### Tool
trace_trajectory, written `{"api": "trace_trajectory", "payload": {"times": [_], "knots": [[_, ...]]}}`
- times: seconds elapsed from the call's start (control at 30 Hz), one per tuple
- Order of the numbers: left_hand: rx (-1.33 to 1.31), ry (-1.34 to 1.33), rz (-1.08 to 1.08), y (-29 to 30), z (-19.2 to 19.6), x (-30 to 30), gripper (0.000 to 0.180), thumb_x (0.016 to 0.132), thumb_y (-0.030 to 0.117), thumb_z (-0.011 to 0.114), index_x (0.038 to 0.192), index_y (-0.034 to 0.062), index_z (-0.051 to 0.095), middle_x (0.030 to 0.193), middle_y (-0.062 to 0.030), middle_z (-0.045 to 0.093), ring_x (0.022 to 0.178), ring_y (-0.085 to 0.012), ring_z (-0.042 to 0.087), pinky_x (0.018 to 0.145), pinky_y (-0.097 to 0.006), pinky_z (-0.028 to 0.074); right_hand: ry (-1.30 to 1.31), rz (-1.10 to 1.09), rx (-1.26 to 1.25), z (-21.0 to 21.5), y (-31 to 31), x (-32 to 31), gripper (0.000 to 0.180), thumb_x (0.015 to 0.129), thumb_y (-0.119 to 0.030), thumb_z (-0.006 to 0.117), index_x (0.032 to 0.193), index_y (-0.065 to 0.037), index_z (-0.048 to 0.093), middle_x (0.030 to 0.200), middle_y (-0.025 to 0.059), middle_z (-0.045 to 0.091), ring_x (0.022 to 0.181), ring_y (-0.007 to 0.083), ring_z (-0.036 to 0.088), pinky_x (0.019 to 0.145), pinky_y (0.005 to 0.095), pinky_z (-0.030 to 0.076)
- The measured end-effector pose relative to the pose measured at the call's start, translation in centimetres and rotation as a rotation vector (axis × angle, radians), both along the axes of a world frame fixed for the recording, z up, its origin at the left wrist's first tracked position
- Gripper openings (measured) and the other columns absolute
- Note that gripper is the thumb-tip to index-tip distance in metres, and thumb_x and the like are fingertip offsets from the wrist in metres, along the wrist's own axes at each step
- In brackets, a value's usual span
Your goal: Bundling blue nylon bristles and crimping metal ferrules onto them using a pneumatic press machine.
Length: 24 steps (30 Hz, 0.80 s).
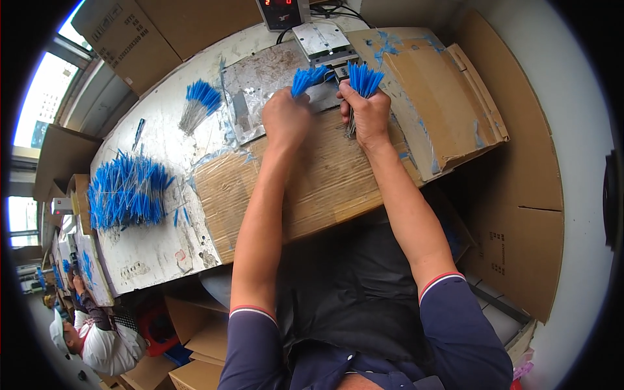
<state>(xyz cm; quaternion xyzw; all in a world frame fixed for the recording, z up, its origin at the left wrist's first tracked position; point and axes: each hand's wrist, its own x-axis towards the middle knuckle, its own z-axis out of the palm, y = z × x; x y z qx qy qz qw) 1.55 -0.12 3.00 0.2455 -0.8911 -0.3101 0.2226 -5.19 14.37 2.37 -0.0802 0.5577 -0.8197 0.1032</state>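
Observation:
My left hand (285,119) is closed around a small bunch of blue-tipped thin wires (309,78), their tips pointing toward a small metal machine (323,40) at the far edge of the bench. My right hand (368,112) grips a second, upright bunch of blue-tipped wires (363,79) just to the right of the first. Both hands hover over a worn cardboard sheet (325,182) and a scratched metal plate (260,84).
A large heap of blue-tipped wires (127,190) lies on the white bench at left, with a smaller bundle (197,103) behind it. A digital counter (279,12) stands at the back. Cardboard boxes (123,36) surround the bench. Another person (97,338) sits at lower left.

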Motion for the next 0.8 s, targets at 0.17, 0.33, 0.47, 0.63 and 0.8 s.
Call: {"api": "trace_trajectory", "payload": {"times": [0.17,0.33,0.47,0.63,0.8], "knots": [[-0.006,-0.010,-0.017,-0.3,0.1,-0.1,0.020,0.087,0.020,0.067,0.089,0.0000,0.071,0.089,-0.0249,0.069,0.086,-0.0429,0.068,0.080,-0.051,0.051,0.007,0.011,-0.021,0.0,0.0,-0.1,0.013,0.088,-0.012,0.073,0.096,-0.003,0.067,0.078,0.0057,0.067,0.054,0.0088,0.058,0.043,0.0240,0.043],[-0.003,-0.023,-0.012,-0.7,-0.3,-0.2,0.020,0.088,0.020,0.068,0.091,0.0010,0.072,0.090,-0.0246,0.069,0.087,-0.0427,0.068,0.080,-0.050,0.051,0.018,0.013,-0.021,-0.1,0.1,0.0,0.013,0.088,-0.012,0.074,0.096,-0.003,0.068,0.078,0.0057,0.066,0.055,0.0087,0.058,0.043,0.0238,0.044],[0.006,-0.013,-0.005,-0.9,-0.4,-0.1,0.019,0.088,0.021,0.070,0.093,0.0021,0.073,0.093,-0.0241,0.070,0.088,-0.0426,0.068,0.080,-0.050,0.051,0.004,0.009,-0.016,0.0,0.0,0.2,0.014,0.088,-0.012,0.074,0.096,-0.003,0.068,0.078,0.0059,0.067,0.055,0.0088,0.059,0.043,0.0236,0.044],[0.009,-0.009,0.004,-0.6,-0.1,-0.3,0.019,0.088,0.020,0.070,0.093,0.0025,0.073,0.093,-0.0234,0.070,0.088,-0.0424,0.068,0.080,-0.050,0.051,0.011,0.002,-0.019,-0.2,0.1,-0.1,0.014,0.088,-0.012,0.074,0.096,-0.002,0.068,0.079,0.0063,0.067,0.055,0.0087,0.059,0.043,0.0238,0.044],[-0.126,0.077,0.011,-0.8,-1.0,-0.5,0.018,0.088,0.021,0.070,0.091,0.0036,0.071,0.091,-0.0204,0.069,0.086,-0.0424,0.066,0.078,-0.050,0.051,0.002,0.002,-0.038,0.1,0.2,-0.1,0.014,0.089,-0.012,0.073,0.097,-0.002,0.068,0.079,0.0067,0.067,0.055,0.0089,0.059,0.043,0.0243,0.044]]}}
